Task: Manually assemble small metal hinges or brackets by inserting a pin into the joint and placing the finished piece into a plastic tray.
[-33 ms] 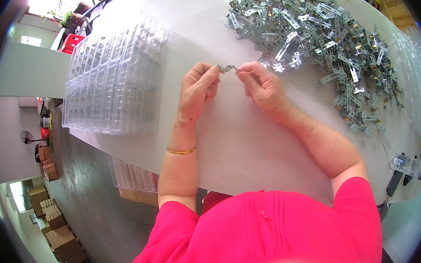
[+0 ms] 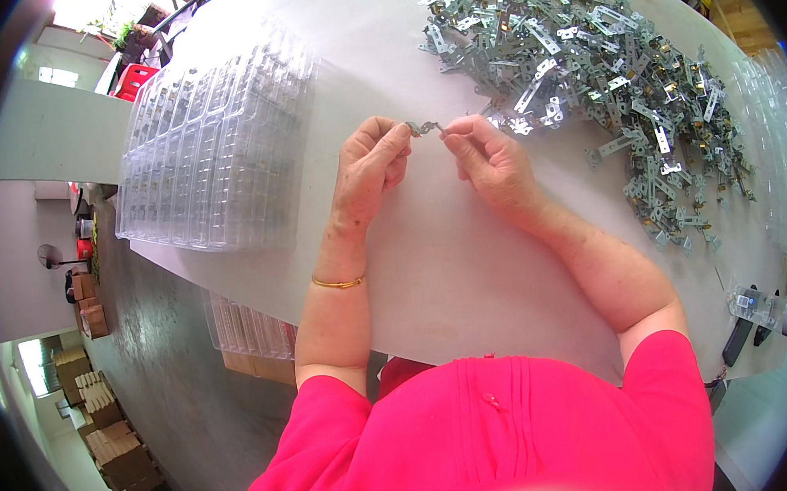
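Observation:
Between my two hands, over the table, is a small grey metal bracket. My left hand pinches its left end between thumb and fingers. The right end is in the fingertips of my right hand. Parts of the bracket are hidden by the fingers, and its fine shape is too small to make out. Just beyond my right hand begins a big heap of loose metal brackets, silvery with some brass-coloured bits. To the left of my left hand stands a stack of clear plastic trays with small parts in their compartments.
More clear plastic trays stand at the right edge. A clear bottle lies near a dark, long object at the lower right. Beside the table, low on the left, are another tray stack and a cardboard box.

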`<state>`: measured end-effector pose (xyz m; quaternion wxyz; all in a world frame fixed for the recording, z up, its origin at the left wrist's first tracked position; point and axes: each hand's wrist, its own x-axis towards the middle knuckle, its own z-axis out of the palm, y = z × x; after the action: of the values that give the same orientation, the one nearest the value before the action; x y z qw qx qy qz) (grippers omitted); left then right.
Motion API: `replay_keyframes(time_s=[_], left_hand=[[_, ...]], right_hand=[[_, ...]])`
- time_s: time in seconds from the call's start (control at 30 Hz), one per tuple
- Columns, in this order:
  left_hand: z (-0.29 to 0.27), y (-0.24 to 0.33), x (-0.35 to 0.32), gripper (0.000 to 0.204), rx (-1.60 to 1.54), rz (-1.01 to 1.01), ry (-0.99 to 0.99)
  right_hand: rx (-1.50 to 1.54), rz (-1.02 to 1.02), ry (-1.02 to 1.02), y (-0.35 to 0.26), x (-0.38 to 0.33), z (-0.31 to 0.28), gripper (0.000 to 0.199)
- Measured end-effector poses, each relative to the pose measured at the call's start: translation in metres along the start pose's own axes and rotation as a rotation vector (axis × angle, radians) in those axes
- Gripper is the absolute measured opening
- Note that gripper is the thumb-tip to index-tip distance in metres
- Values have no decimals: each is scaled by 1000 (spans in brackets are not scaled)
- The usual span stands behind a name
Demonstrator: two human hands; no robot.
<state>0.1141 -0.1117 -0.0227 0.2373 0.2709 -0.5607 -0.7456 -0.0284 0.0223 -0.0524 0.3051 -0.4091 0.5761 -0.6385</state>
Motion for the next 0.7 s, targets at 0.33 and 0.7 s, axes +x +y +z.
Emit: replay_keyframes(time_s=[0.33, 0.7], left_hand=[[-1, -1, -1, 14, 88, 40, -21], [-2, 4, -4, 17, 327, 11, -57]], right_hand=[[-41, 7, -20, 0, -1, -2, 17], [258, 258, -156, -10, 3, -7, 19]])
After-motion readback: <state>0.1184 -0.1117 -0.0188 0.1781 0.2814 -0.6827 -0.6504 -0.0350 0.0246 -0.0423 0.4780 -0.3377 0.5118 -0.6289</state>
